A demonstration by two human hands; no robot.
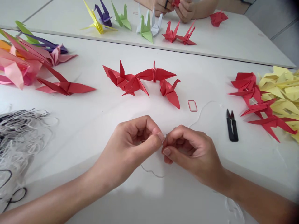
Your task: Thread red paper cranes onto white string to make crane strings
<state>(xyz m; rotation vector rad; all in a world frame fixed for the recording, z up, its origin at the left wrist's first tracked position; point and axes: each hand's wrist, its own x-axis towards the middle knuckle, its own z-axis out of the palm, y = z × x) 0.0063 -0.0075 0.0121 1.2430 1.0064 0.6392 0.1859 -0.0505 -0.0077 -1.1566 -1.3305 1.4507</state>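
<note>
My left hand (140, 143) and my right hand (189, 152) meet at the middle of the white table, fingertips pinched close together. Between them they grip a thin white thread (202, 112); one end trails up to the right, and another piece hangs below my left hand. The exact spot where the thread crosses is small and partly hidden by the fingers. Just beyond the hands sit several red paper cranes (154, 74) in a loose group. To the right of my right hand lie black thread snips (232, 126), blades pointing away from me.
White and black threads (21, 140) are heaped at the left, below a pile of colourful paper cranes (30, 62). At right lie a string of red cranes (257, 99) and yellow ones (282, 90). Across the table, another person's hands (184, 9) hold something red behind standing cranes (146, 29).
</note>
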